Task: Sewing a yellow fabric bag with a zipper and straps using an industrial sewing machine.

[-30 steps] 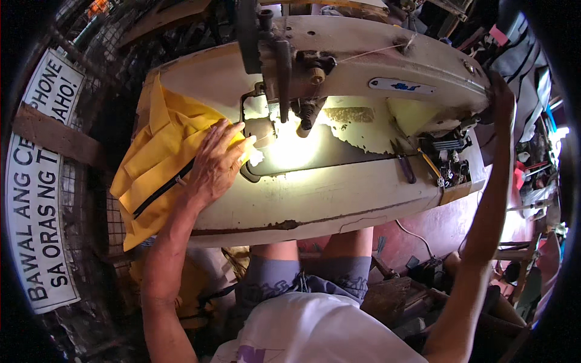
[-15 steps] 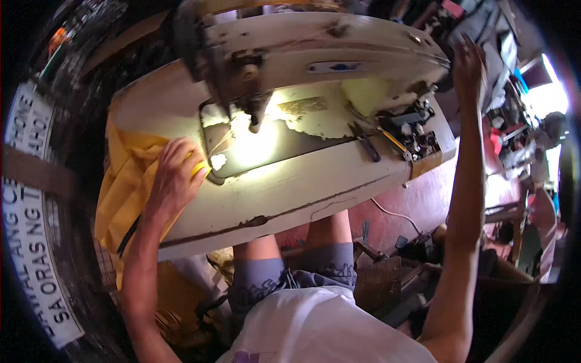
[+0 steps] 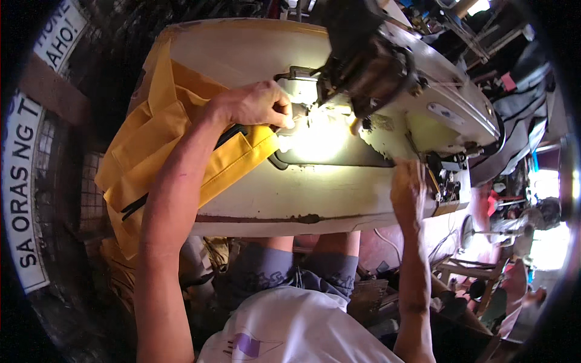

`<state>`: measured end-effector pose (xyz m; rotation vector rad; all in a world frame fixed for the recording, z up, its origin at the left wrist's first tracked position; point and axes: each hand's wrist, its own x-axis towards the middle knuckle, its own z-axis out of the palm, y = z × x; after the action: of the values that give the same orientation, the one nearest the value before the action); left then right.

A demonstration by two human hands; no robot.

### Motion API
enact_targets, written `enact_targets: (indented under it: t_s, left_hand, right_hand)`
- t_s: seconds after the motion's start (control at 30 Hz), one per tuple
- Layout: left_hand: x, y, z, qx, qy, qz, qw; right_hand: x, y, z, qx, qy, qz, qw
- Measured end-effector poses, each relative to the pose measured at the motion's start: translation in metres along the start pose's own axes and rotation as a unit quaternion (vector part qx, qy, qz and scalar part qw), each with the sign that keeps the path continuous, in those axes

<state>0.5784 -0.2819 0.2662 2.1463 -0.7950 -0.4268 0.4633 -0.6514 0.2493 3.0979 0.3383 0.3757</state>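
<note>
A cream industrial sewing machine (image 3: pixel 449 112) has a lit needle area (image 3: pixel 311 133), partly lost in glare. My left hand (image 3: pixel 263 106) is curled just left of the needle, over the corner of yellow fabric (image 3: pixel 151 145) with a black zipper; what its pinched fingers hold is hidden. My right hand (image 3: pixel 409 184), slightly blurred, is at the front right of the machine bed (image 3: pixel 260 196), beside a cluster of small dark items (image 3: pixel 448 181); its fingertips are unclear.
Wall signs (image 3: pixel 27 199) and wire mesh are at the left. Dark draped material (image 3: pixel 520 121), clutter, a fan and a wooden stool (image 3: pixel 469 272) are at the right. My legs are beneath the machine's front edge, and a cord hangs behind them.
My right hand has come down and leftward from the handwheel to the bed's front. My left hand has risen toward the needle, now more tightly curled. The camera's view has shifted.
</note>
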Motion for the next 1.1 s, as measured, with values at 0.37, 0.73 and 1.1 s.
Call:
enact_targets:
  t_s: [0.37, 0.73, 1.1]
  left_hand:
    - [0.008, -0.024, 0.008, -0.046, 0.049, 0.043, 0.997]
    - [0.006, -0.019, 0.010, 0.015, 0.054, 0.054, 0.997]
    - [-0.003, 0.007, 0.050, 0.354, 0.149, 0.168, 0.908]
  right_hand:
    - [0.046, -0.175, -0.016, 0.104, 0.036, -0.167, 0.980]
    - [0.053, -0.167, 0.006, 0.091, 0.000, -0.150, 0.985]
    - [-0.021, 0.001, 0.021, 0.018, 0.103, 0.137, 0.985]
